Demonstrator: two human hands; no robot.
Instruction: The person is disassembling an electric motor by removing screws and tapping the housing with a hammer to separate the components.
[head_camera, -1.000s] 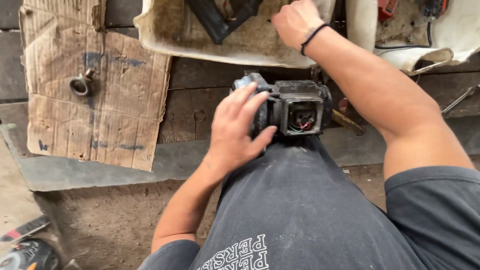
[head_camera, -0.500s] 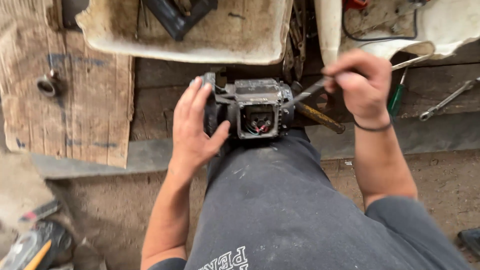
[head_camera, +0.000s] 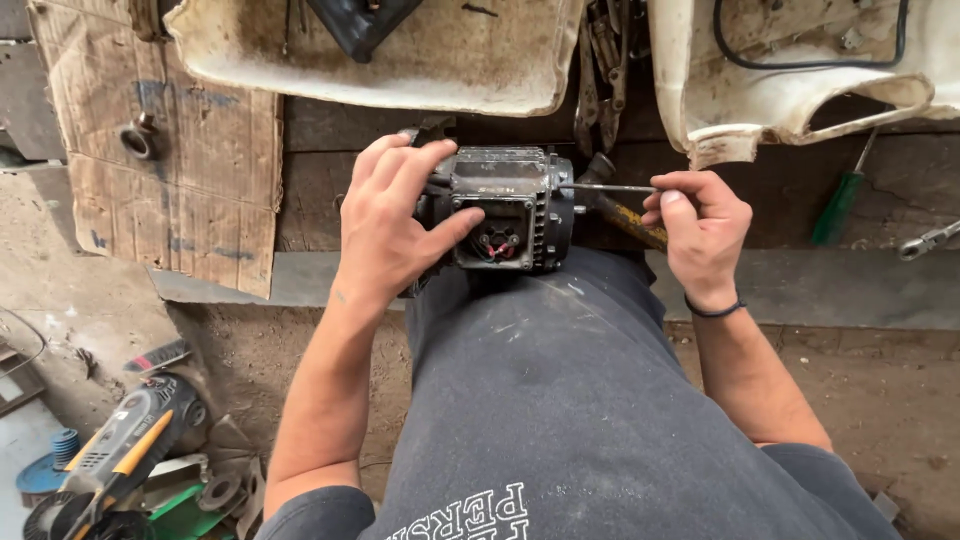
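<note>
Your left hand (head_camera: 385, 225) is clenched around the left side of a small dark electric motor (head_camera: 505, 210), which rests on your knee at the edge of the wooden worktop (head_camera: 320, 190). Your right hand (head_camera: 700, 225) pinches a thin metal rod (head_camera: 610, 188), whose tip meets the motor's right face. A yellow-handled tool (head_camera: 630, 218) lies just beneath the rod. A green-handled screwdriver (head_camera: 840, 205) lies on the worktop to the right; a piece of cardboard (head_camera: 170, 150) lies to the left.

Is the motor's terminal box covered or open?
Open: the motor shows bare red wires inside its square box, no lid on it.
</note>
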